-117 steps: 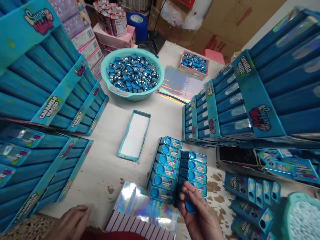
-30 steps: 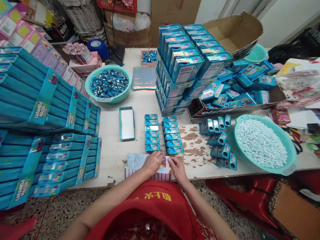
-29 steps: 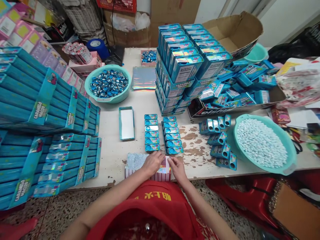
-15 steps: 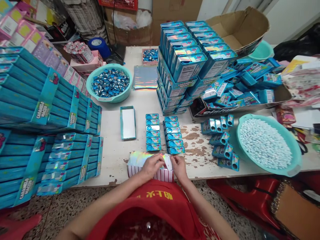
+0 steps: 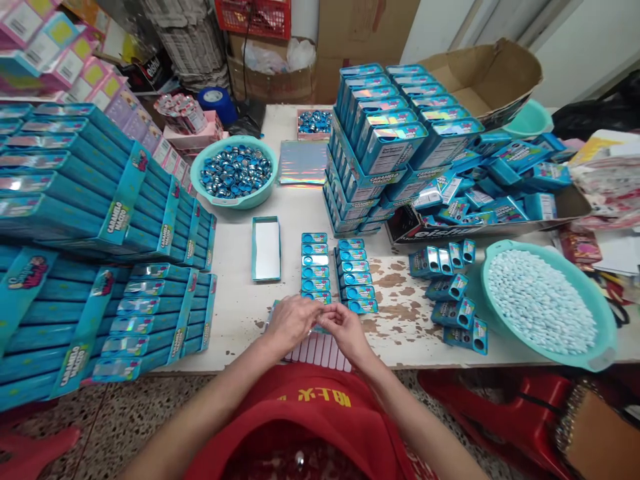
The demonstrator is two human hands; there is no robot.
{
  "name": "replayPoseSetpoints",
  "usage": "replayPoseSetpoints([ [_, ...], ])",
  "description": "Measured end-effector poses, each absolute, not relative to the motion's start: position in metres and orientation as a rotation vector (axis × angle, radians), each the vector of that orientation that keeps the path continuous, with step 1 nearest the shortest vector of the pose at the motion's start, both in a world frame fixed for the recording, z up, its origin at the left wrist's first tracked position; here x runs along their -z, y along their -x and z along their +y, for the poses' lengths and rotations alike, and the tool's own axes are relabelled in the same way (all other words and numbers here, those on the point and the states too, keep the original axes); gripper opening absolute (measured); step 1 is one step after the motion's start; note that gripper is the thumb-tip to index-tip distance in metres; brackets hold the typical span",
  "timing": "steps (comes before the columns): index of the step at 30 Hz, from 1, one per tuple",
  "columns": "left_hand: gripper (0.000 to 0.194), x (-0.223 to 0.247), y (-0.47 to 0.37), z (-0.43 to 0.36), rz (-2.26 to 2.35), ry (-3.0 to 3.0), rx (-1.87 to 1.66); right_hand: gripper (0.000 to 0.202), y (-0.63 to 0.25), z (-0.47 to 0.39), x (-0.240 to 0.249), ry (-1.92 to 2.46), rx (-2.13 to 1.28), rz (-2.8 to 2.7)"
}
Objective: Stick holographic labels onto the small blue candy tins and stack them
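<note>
Entry: one long, off-white painted bench (image 5: pixel 230 293), its surface worn to brown patches right of centre, one person seated at its near edge.

Item: a left hand (image 5: pixel 293 323), back upward, at the middle of the near edge. Item: a right hand (image 5: pixel 350 333), its fingertips meeting those of the left. State of grip: fingers bent and drawn together on both; from where I stand I cannot tell what, if anything, lies between them.

Item, the work's own: a pale paper sheet with dark-red stripes (image 5: pixel 320 350), below the hands along the near edge, its upper part covered by them. A blue-green sliver shows beside the left hand, too small to identify.

Change noted: the hands, a moment ago slightly apart over a shiny silver stretch of the sheet, have closed up and now hide most of it. In my judgement, attention has passed from the sheet to one small piece worked by both hands.

Item: two rows of slim blue printed tins (image 5: pixel 315 272), just beyond the hands. Item: a teal-edged rectangular tray with a white floor (image 5: pixel 267 248), left of the rows. Item: a round mint plastic basin (image 5: pixel 235 202) of blue-and-silver caps, toward the far left corner. Item: a larger mint plastic basin (image 5: pixel 603 358) of small white sweets, overhanging the near edge at right.
</note>
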State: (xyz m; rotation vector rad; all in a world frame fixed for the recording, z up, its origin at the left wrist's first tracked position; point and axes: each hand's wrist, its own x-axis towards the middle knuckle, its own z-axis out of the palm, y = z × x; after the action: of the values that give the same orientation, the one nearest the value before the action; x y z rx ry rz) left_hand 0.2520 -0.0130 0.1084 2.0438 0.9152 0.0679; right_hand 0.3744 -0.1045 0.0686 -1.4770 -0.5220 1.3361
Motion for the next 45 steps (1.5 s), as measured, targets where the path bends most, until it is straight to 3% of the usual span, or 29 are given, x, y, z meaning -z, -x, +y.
replayPoseSetpoints([
  [8, 0.033, -0.075, -0.230, -0.018, 1.273, -1.454, -0.434, 0.040, -0.370, -0.093, -0.053, 1.456, -1.380, -0.244],
  [11, 0.041, -0.063, -0.227, -0.028, 1.206, -1.289, -0.394, 0.038, -0.369, -0.094, -0.055, 1.443, -1.372, -0.218],
  [15, 0.030, -0.054, -0.231, -0.036, 1.100, -1.034, -0.325, 0.035, -0.367, -0.096, -0.052, 1.476, -1.319, -0.246],
  [20, 0.022, -0.054, -0.230, -0.026, 1.117, -1.193, -0.360, 0.036, -0.364, -0.097, -0.043, 1.521, -1.303, -0.277],
  [25, 0.029, -0.055, -0.230, -0.021, 1.113, -1.183, -0.326, 0.035, -0.361, -0.093, -0.042, 1.531, -1.235, -0.272],
  [31, 0.007, -0.048, -0.230, -0.010, 1.218, -1.470, -0.274, 0.031, -0.362, -0.089, -0.037, 1.767, -0.924, -0.571],
  [45, 0.014, -0.043, -0.234, 0.022, 1.186, -1.810, -0.051, 0.023, -0.360, -0.075, -0.026, 2.007, -0.673, -0.855],
])
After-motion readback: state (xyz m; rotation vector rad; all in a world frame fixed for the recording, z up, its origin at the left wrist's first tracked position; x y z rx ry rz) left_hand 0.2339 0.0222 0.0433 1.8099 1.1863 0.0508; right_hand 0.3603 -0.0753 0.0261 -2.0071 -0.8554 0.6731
